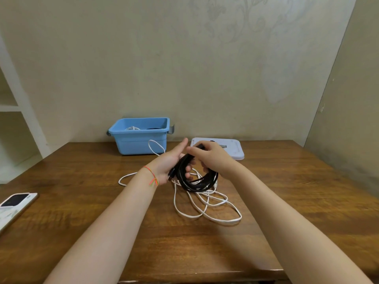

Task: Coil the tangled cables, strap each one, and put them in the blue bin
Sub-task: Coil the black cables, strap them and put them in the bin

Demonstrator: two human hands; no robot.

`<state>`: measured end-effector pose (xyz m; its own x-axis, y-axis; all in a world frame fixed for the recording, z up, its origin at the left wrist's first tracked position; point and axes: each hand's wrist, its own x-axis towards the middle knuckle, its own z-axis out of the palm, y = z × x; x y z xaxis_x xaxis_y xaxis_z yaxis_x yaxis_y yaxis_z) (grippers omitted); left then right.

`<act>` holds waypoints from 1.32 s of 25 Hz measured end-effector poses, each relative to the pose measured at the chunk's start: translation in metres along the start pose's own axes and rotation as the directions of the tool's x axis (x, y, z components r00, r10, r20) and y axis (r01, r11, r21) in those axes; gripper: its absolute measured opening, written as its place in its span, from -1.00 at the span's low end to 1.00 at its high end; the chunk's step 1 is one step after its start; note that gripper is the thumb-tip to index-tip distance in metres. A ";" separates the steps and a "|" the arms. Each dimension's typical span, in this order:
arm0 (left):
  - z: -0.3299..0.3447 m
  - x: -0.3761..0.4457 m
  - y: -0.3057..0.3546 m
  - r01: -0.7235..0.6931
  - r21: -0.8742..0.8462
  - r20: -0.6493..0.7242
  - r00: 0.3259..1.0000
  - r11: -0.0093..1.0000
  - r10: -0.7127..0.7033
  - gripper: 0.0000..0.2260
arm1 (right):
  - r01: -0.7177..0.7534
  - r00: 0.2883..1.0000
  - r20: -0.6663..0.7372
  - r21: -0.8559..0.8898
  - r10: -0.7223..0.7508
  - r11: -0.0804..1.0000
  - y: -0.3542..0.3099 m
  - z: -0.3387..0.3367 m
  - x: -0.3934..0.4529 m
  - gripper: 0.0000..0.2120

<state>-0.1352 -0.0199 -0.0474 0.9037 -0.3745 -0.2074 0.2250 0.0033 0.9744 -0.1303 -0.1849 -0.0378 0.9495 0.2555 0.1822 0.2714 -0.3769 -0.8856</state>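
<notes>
centrally, both hands hold the black coil [194, 181] above the counter [82, 201]: left hand [170, 162] cradles it, right hand [211, 156] pinches its top; white cable [207, 203] beneath, bin [139, 138] far left.

Two hands, one black cable coil [194, 179], one loose white cable [207, 203], one blue bin [141, 140], one pale lid [231, 148], one phone [15, 201], one table [82, 201].
</notes>
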 end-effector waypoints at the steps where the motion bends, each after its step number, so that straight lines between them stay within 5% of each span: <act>1: -0.001 0.006 -0.002 -0.047 0.008 -0.048 0.998 0.999 0.048 -0.49 | -0.066 0.995 -0.066 0.099 0.072 0.993 0.007 -0.001 0.004 -0.69; 6: 0.011 0.039 -0.014 -0.268 0.272 -0.309 0.885 0.924 0.347 -0.80 | -0.334 0.859 -0.163 0.542 0.486 0.771 0.042 -0.008 0.029 -0.70; 10: 0.012 0.085 -0.020 -0.187 0.549 -0.349 0.834 0.814 0.427 -0.86 | -0.418 0.798 -0.115 0.600 0.591 0.682 0.068 -0.014 0.046 -0.73; 16: 0.017 0.164 -0.024 -0.104 0.479 -0.337 0.895 0.872 0.293 -0.97 | -0.525 0.765 -0.188 0.373 0.617 0.765 0.119 -0.050 0.095 -0.65; 19: 0.006 0.198 -0.032 -0.040 0.565 -0.306 0.918 0.824 0.254 -0.90 | -0.582 0.806 -0.243 -0.156 0.540 0.798 0.139 -0.070 0.124 -0.71; 21: -0.003 0.209 -0.039 -0.017 0.645 -0.275 0.928 0.764 0.252 -0.88 | -0.492 0.864 -0.338 -0.411 0.373 0.767 0.143 -0.080 0.143 -0.78; 24: -0.010 0.217 -0.047 -0.041 0.662 -0.257 0.925 0.748 0.278 -0.89 | -0.364 0.902 -0.387 -0.450 0.189 0.815 0.145 -0.084 0.178 -0.73; 28: -0.011 0.216 -0.049 -0.065 0.630 -0.258 0.922 0.774 0.287 -0.90 | -0.322 0.945 -0.235 -0.551 0.227 0.770 0.163 -0.065 0.218 -0.69; 30: -0.012 0.215 -0.049 -0.060 0.613 -0.251 0.931 0.788 0.266 -0.90 | -0.342 0.938 -0.254 -0.573 0.236 0.745 0.172 -0.057 0.224 -0.78; 33: -0.013 0.214 -0.047 -0.044 0.603 -0.239 0.943 0.797 0.233 -0.88 | -0.312 0.921 -0.357 -0.434 0.156 0.845 0.174 -0.057 0.223 -0.83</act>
<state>0.0530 -0.0879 -0.1385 0.9913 -0.1309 0.0106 -0.0802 -0.5396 0.8381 0.1373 -0.2439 -0.1273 0.9730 -0.1414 0.1823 0.0020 -0.7849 -0.6196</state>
